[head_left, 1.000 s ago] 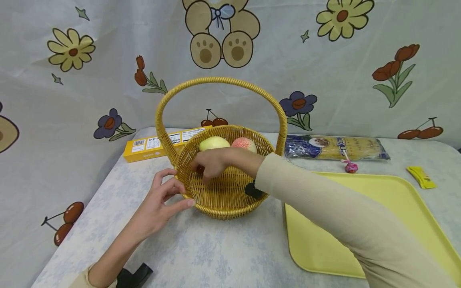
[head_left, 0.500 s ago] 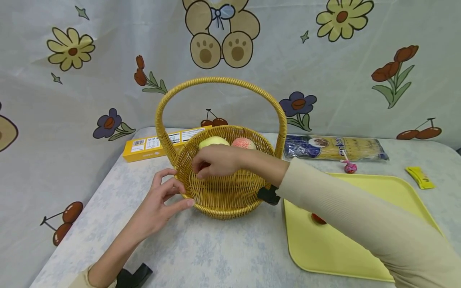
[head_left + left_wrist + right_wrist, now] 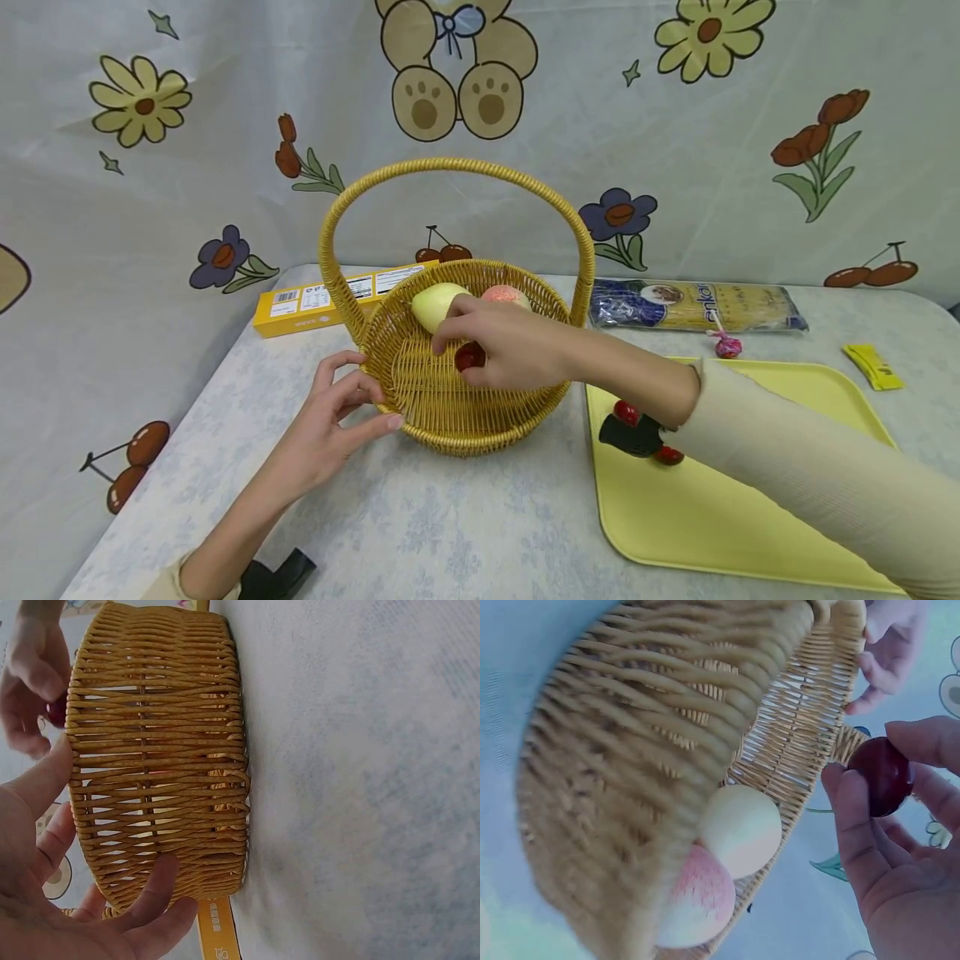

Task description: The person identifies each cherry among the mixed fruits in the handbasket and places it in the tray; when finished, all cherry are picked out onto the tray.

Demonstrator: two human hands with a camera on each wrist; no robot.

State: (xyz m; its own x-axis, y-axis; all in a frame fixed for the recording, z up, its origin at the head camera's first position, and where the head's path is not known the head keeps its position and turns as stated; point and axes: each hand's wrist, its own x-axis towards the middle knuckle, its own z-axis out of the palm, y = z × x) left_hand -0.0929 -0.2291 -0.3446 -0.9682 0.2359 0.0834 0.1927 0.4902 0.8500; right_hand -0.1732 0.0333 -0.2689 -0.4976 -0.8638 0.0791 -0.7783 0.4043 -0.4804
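Observation:
A yellow wicker basket [image 3: 465, 442] with a tall arched handle stands on the table. My left hand [image 3: 333, 425] holds its left rim, the fingers spread along the outer wall in the left wrist view. Over the basket, my right hand [image 3: 517, 343] pinches a small dark red round fruit [image 3: 883, 776] between thumb and fingers; its exact kind is unclear. Towards the back of the basket lie a pale yellow-green fruit [image 3: 435, 307] and a pink-and-white peach [image 3: 507, 294], which the right hand partly covers in the head view.
To the right lies a yellow tray [image 3: 720, 525] with two small red fruits [image 3: 627, 412] near the right wrist's black strap. Behind are a pasta packet [image 3: 697, 307], a lollipop [image 3: 727, 346] and an orange-yellow box [image 3: 307, 310]. A yellow wrapped candy [image 3: 873, 367] lies far right.
My right hand has lifted the dark red fruit from the basket's left side and moved right. Two red fruits on the tray have come into sight. The left hand has stayed on the rim.

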